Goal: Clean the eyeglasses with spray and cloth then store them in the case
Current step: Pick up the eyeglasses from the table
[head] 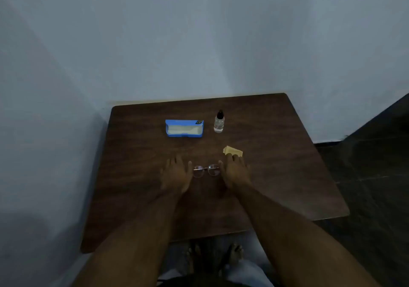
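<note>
Near the middle of the dark wooden table (pixel 137 176), the left hand (pixel 176 175) and the right hand (pixel 234 172) rest palm down with fingers spread and loose, gripping nothing. They lie one on either side of the eyeglasses (pixel 206 170), each just beside a lens edge, so the spot seems chosen to take the frame by both ends at once. Whether the temple arms are folded or open under the hands I cannot tell.

The eyeglasses lie flat on the wood between the hands, lenses toward the far side. The frame is thin and metallic with a slim bridge, and the rounded lenses are so clear that the wood grain shows through; the dim picture reveals no smudges.

The right hand's fingertips overlap the near edge of a small folded yellow cloth (pixel 232 150), which lies just beyond them, handy for that hand to pick up for wiping. Farther off, toward the far right of the group, a small clear spray bottle (pixel 218 122) with a black cap stands upright, apart from the cloth. To its left a blue case (pixel 184 128) lies open, pale lining showing, apparently ready to receive the glasses. By the look of it, cleaning has not yet begun.
</note>
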{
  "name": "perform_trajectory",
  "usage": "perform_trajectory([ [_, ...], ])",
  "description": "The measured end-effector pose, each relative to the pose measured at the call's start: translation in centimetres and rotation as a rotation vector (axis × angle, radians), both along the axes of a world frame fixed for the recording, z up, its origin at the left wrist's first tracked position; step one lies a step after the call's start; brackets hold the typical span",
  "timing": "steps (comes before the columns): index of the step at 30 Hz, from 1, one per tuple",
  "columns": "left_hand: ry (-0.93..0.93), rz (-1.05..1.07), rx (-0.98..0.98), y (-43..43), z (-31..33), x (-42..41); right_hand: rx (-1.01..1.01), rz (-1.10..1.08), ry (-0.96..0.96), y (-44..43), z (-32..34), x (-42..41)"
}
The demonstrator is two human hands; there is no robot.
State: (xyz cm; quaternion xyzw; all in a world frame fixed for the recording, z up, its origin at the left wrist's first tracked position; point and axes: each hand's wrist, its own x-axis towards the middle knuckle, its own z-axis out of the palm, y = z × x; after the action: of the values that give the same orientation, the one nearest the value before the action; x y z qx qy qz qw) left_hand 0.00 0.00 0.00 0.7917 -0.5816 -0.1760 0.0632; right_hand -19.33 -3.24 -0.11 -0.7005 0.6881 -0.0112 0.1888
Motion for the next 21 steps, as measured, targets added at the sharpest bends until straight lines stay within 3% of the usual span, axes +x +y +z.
perform_trajectory([
  [11,0.46,0.388,0.106,-2.4,-2.7,-1.5,0.173,-0.15,-0.357,-1.4,-1.6,1.3],
  [15,0.686,0.509,0.061,-2.7,-3.5,-1.5,0.155,-0.222,-0.448,-1.7,-1.9,1.0],
  [21,0.791,0.554,-0.104,-3.4,-1.7,-1.9,0.01,-0.3,-0.557,-2.6,-0.5,2.0],
])
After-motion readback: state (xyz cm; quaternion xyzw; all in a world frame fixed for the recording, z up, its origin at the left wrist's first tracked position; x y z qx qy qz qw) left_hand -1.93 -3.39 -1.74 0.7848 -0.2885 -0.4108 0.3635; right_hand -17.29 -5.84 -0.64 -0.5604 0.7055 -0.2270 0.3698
